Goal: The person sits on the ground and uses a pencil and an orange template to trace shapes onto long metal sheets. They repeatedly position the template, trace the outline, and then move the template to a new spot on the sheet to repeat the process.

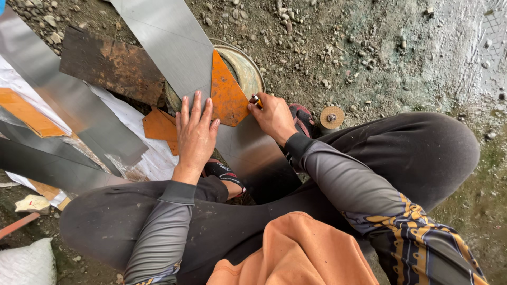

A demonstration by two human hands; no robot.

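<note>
Orange template (228,95) is best pinned flat by the spread left hand (194,132) on the steel sheet (248,153) while the right hand (272,116), pinching a marker (255,100), traces its edge closely.

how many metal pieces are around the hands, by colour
Orange pieces: 3, the template by the left hand, a flat piece, a strip
Rusty brown plates: 1
Shiny grey sheets: 3
Total: 7
</note>
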